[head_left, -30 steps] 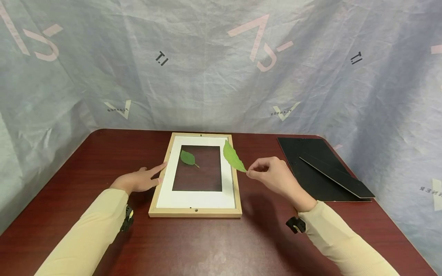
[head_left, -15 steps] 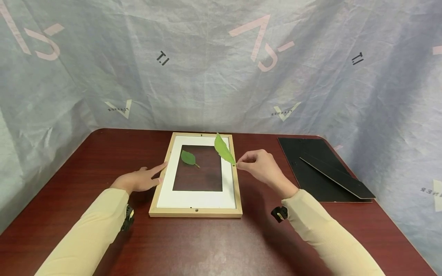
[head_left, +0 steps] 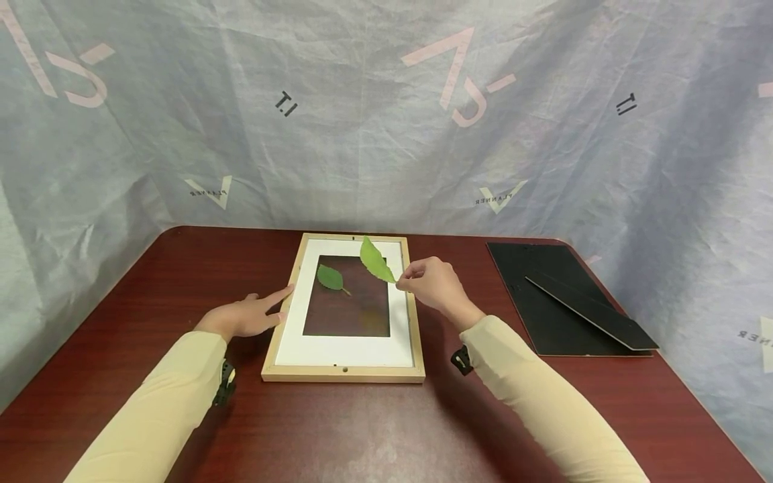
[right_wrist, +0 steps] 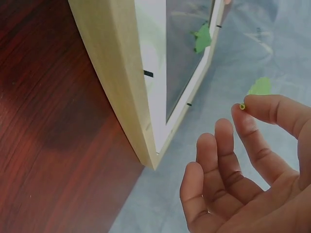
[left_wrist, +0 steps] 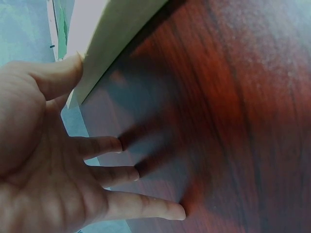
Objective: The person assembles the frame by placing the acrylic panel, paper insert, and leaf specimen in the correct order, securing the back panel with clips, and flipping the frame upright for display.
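A light wooden picture frame (head_left: 344,374) with a white mat (head_left: 345,352) lies flat on the dark red table. Inside the mat's window, toward its upper left, rests a small dark green leaf (head_left: 329,277). My right hand (head_left: 436,285) pinches the stem of a larger, lighter green leaf (head_left: 376,260) between thumb and forefinger, holding it above the frame's right part. In the right wrist view the stem's cut end shows at the fingertips (right_wrist: 250,103). My left hand (head_left: 244,316) touches the frame's left edge, its fingers spread; the left wrist view shows the thumb (left_wrist: 65,75) against the wood.
On the right of the table (head_left: 362,436) lies a black backing board (head_left: 525,268) with a stand flap (head_left: 588,312) raised at an angle. A grey printed cloth (head_left: 344,134) hangs behind the table and at both sides.
My right hand has carried the lighter leaf leftward and slightly up, from the frame's right edge to over the mat window. The left hand, frame and small leaf have stayed in place.
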Tool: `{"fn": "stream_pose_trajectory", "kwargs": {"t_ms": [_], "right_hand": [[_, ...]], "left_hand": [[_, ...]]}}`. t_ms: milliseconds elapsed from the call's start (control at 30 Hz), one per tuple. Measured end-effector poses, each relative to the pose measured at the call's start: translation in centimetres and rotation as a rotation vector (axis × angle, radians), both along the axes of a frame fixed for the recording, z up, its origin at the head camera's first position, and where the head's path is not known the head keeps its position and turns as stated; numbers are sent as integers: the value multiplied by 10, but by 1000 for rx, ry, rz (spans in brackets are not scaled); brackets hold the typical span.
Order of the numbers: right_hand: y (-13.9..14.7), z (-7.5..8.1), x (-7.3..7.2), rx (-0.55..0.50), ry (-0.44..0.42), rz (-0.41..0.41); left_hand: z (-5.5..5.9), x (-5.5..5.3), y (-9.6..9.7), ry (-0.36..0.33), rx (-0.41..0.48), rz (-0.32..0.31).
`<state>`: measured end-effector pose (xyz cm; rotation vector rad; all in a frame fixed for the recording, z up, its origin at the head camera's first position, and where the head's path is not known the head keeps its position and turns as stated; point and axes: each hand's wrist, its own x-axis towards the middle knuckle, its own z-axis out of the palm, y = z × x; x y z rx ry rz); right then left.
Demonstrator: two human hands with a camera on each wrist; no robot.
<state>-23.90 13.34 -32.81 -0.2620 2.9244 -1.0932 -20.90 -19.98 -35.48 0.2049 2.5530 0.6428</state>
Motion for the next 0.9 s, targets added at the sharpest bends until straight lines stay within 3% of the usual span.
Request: {"fn": "stream_pose_trajectory", "kwargs": {"t_ms": [333, 900], "right_hand": [[-24, -13, -18, 135, -52, -76], [-56, -26, -43, 255, -129, -189]], "left_hand": [[-2, -1, -1, 25, -17, -5], [0, 1, -2, 23, -6, -3]]}}
